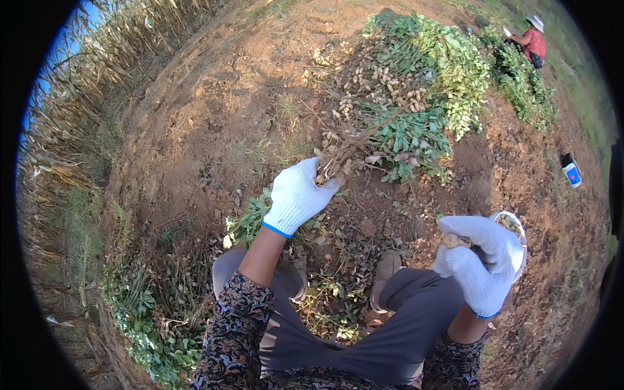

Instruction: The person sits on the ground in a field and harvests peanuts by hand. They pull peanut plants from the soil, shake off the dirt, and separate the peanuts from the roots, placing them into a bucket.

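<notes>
My left hand [300,195], in a white knit glove with a blue cuff edge, grips the root end of a peanut plant [341,153] with pods on it. To the right, my right hand [482,261] wears a matching glove. Between its thumb and fingers is a peanut pod [456,241]; whether more lie in the palm is hidden. Partly behind that hand stands a white bucket [522,233] with peanuts [508,224] inside. Ahead lies a heap of uprooted peanut plants [429,63], its clustered pods [390,87] facing left.
Stripped plants [156,312] lie at the lower left, and leaf litter [336,297] covers the soil between my shoes. Dry corn stalks [92,73] line the left. Far right are a blue-and-white container [571,171] and a person in a red top [534,44] beside more plants [524,87].
</notes>
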